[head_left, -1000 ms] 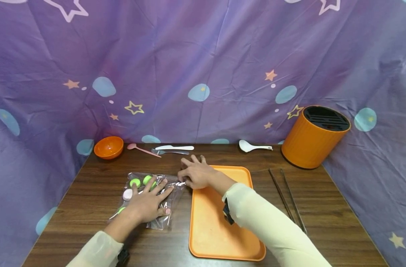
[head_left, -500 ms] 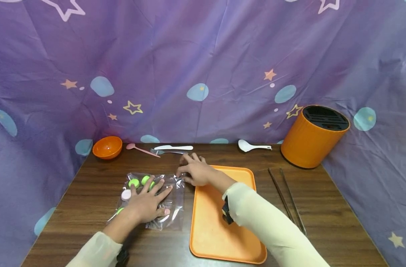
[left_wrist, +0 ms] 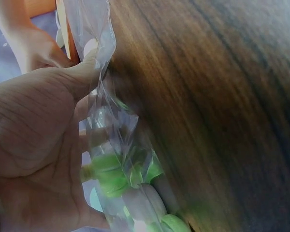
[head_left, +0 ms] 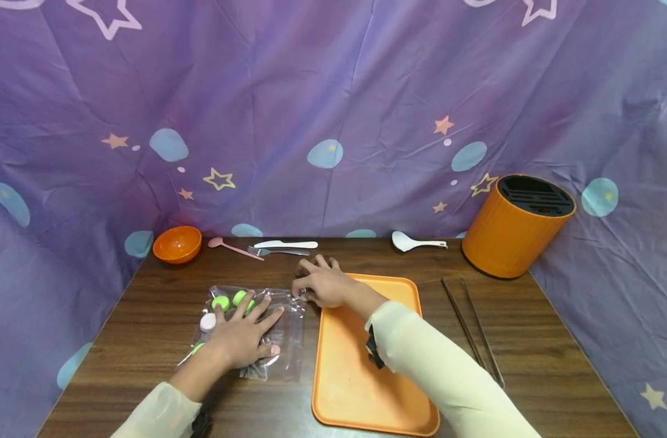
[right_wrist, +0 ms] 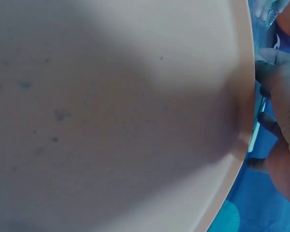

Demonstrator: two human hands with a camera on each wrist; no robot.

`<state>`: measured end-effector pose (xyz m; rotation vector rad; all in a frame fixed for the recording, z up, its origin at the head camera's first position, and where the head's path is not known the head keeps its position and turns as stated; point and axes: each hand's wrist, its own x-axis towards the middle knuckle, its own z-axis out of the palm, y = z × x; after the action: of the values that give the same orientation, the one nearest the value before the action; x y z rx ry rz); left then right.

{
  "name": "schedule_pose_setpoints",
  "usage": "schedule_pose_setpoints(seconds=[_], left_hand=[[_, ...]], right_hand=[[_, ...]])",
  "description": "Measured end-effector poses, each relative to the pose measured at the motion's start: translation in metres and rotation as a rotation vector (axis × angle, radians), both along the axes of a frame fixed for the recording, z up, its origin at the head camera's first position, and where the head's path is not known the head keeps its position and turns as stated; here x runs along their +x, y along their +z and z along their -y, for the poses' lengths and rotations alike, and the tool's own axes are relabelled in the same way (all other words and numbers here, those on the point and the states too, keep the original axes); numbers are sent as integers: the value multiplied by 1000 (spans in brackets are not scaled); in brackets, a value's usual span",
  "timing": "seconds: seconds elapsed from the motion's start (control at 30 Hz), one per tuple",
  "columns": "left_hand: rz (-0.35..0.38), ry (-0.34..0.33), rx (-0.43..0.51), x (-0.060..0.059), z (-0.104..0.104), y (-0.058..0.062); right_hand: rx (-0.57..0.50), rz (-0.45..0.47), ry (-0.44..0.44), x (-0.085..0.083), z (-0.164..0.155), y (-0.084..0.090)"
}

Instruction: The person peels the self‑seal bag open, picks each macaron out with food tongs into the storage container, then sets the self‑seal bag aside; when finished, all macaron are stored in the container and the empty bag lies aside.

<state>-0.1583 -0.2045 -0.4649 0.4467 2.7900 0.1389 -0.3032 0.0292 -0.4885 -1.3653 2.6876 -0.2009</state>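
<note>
Clear bag on table, left of tray. Left hand, fingers spread wide, rests on it; right hand, fingers curled, pinches its far right corner. Both touching; bag's long axis unclear.

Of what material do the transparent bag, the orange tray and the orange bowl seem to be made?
Bag: thin, shiny plastic film; it is see-through and wrinkled.
Tray: probably hard plastic, smooth, softly shiny; mostly even colour, raised rim.
Bowl: highlights suggest glossy plastic, but glazed ceramic is possible.
</note>
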Motion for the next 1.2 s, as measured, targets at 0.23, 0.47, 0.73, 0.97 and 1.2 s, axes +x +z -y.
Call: schedule_pose_setpoints(seconds=[0.23,0.47,0.73,0.97,1.2], left_hand=[[-11,-3,-11,0,-1,0],[-15,-4,-16,0,-1,0],[-9,8,4,0,-1,0],[-21,2,14,0,0,-1],[-29,-3,10,1,1,-2]], right_hand=[[46,-18,3,1,3,2],[81,-24,4,4,4,6],[-35,53,-25,4,4,6],[-64,-55,-8,5,10,0],[-81,-95,-35,3,11,1]])
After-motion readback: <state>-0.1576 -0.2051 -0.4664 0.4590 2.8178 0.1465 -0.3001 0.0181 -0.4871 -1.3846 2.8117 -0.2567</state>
